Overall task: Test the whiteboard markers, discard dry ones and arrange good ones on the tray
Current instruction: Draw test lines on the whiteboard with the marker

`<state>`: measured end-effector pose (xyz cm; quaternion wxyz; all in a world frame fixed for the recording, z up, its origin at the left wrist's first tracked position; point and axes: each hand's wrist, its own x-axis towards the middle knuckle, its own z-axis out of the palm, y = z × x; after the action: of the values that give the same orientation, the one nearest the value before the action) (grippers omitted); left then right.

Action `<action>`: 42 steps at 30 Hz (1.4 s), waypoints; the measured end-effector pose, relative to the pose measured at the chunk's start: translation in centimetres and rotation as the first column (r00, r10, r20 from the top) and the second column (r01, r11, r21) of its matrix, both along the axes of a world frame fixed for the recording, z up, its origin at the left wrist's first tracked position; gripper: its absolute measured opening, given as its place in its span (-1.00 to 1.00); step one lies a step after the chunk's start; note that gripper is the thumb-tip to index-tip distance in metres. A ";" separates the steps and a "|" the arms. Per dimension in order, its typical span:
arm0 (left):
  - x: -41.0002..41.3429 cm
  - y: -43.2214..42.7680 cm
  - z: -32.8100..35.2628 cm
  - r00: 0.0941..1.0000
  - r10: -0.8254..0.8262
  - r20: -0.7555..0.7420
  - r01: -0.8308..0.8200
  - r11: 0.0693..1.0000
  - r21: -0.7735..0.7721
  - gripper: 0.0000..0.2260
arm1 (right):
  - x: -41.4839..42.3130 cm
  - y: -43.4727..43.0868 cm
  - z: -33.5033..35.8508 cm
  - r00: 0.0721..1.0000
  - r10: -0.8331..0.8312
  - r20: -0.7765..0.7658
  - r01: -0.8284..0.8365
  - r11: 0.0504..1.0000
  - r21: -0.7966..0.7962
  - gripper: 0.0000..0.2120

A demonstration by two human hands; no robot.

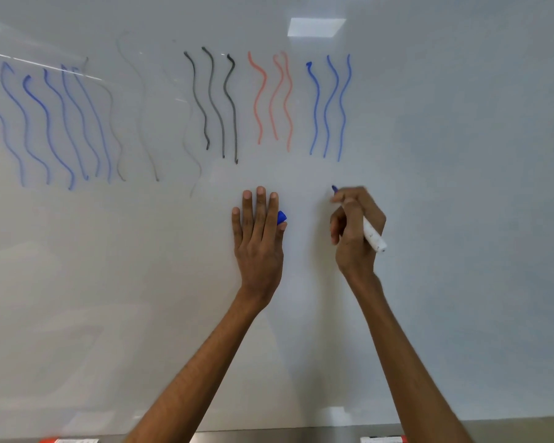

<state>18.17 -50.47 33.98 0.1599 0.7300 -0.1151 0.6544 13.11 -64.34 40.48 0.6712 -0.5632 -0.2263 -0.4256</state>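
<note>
Right hand [355, 231] grips the white-barrelled blue whiteboard marker [373, 238], its tip below the three blue wavy lines [325, 119]. Left hand [258, 231], flat, thumb-pinches the blue plastic cap [281, 216] below-left of them. Best to stroke slowly and evenly.

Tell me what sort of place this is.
Probably an office or meeting room: a large wall whiteboard covered in wavy test strokes, a grey tray along its bottom edge, a ceiling light panel reflected in it. The right hand grips a marker, the left hand pinches its blue cap.
</note>
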 end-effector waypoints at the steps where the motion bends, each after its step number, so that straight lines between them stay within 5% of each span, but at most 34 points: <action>1: 0.0 0.0 0.0 1.000 0.002 0.001 -0.002 1.000 0.002 -0.57 | 0.2 -0.2 0.9 1.000 -0.010 0.013 0.011 1.000 -0.016 -0.83; 11: -0.1 0.5 0.0 0.999 -0.037 0.013 0.036 0.999 0.013 -0.58 | 0.5 -0.6 -0.8 0.994 -0.103 -0.046 0.098 0.990 -0.101 -0.98; 21: 0.3 0.7 -0.4 0.997 -0.064 0.050 0.063 0.998 0.014 -0.62 | -0.3 -0.6 -5.5 0.976 -0.149 -0.157 0.137 0.987 -0.081 -0.92; 31: -2.0 1.6 -4.1 0.972 -0.205 -0.118 0.211 0.977 0.040 -0.66 | -2.4 -0.8 -6.8 0.959 0.146 -0.242 -0.135 0.989 0.062 -0.86; 37: -6.7 1.6 -8.5 0.886 -0.368 -0.280 0.305 0.920 -0.245 -0.69 | -2.9 -1.1 -9.2 0.876 0.241 -0.417 -0.244 0.969 0.047 -0.95; 42: -9.8 1.9 -11.1 0.635 -0.641 -0.430 0.358 0.738 -0.573 -0.75 | -4.0 -1.0 -12.1 0.807 0.217 -0.550 -0.212 0.975 0.074 -0.79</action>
<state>8.40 -48.52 22.86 0.5262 0.7792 -0.1120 0.3215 9.08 -65.38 28.34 0.7539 -0.6302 -0.0823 -0.1667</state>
